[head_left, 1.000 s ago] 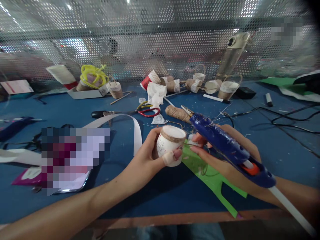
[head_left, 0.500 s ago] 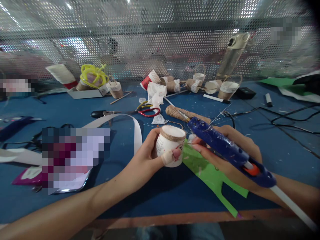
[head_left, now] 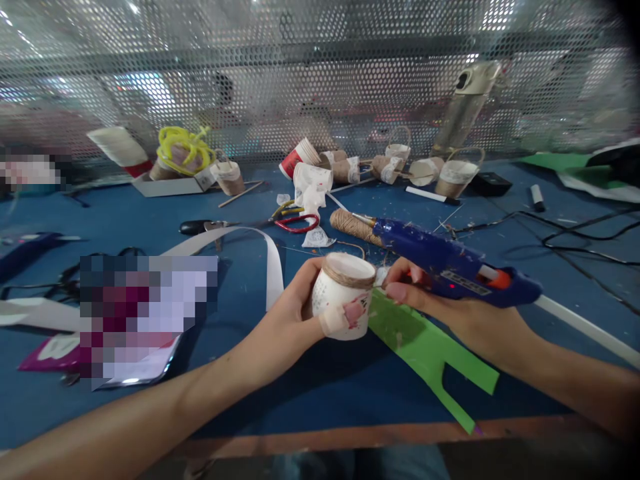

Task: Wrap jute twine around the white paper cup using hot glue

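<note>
Blue work surface (head_left: 310,400), brown edge toward you along the bottom of the frame. Mid-frame, your left hand (head_left: 285,320) is wrapped around the white cup (head_left: 353,297), thumb across its front; cup lifted, mouth up, tilted slightly, a twine band (head_left: 345,276) around its neck. Your right hand (head_left: 463,317) is clamped on the glue gun (head_left: 425,250), finger and thumb brought together just beside the cup's right wall. Whatever they pinch is too small to tell. Hands near each other, apart.

Risks, as judged: nozzle points upper left, past the cup, so a drip could land on the twine roll (head_left: 353,227) behind; touching or not, you can't tell. Swing the tip back carelessly and it could burn your left fingers. Squeeze hard, and a thin-walled cup might dent.

Around you: green sheet (head_left: 407,337) lies under the right hand's side, ready to catch drips or snag. Phone (head_left: 160,367) at left, then white ribbon (head_left: 273,267) curling close to your left hand. Red-handled scissors (head_left: 297,231) beyond the cup. Black cord (head_left: 560,233) loops at right and could hinder the gun. Farther: twine-wrapped cups (head_left: 453,183), tall bottle (head_left: 457,120), perforated screen (head_left: 320,80).
</note>
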A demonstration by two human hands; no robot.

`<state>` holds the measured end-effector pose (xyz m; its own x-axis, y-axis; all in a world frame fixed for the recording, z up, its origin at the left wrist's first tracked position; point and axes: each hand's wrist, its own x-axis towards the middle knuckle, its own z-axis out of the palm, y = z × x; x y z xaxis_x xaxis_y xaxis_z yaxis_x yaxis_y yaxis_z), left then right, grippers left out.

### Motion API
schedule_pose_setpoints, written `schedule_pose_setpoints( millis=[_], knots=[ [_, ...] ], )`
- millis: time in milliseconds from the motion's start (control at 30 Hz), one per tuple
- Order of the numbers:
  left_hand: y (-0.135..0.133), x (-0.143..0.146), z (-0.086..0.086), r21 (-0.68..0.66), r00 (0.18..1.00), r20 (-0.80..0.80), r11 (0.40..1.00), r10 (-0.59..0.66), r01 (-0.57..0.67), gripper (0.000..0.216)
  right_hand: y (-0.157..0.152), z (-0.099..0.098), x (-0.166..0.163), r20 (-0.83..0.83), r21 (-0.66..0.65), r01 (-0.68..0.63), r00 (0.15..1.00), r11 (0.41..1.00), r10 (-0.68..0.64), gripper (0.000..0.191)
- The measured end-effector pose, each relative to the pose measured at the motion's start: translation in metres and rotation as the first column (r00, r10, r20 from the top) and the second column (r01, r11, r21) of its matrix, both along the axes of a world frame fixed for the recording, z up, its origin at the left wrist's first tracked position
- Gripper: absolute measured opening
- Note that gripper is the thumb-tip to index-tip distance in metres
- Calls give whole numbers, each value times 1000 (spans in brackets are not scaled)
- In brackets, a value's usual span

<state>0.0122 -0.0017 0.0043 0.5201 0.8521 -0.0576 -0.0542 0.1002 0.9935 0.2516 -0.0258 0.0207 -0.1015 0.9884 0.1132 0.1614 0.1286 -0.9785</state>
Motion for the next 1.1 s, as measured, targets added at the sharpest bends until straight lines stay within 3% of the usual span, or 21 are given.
schedule_pose_setpoints(
  millis=[233, 433, 700, 1100],
  knots=[
    [0, 1, 3, -23, 1000, 0, 1000, 0, 0, 53, 2, -2, -3, -18, 16, -2, 1000, 1000, 3, 26],
    [0, 1, 2, -22, 1000, 4, 1000, -17, 17, 52, 1, -6, -3, -13, 24, 71, 997, 997, -70, 28],
    [0, 0, 0, -31, 999, 17, 999, -42, 43, 54, 2, -7, -2, -58, 27, 29, 998, 999, -28, 29],
    [0, 0, -1, -29, 998, 14, 998, -61, 61, 54, 0, -4, -4, 31, 8, 58, 998, 998, -59, 23]
  ],
)
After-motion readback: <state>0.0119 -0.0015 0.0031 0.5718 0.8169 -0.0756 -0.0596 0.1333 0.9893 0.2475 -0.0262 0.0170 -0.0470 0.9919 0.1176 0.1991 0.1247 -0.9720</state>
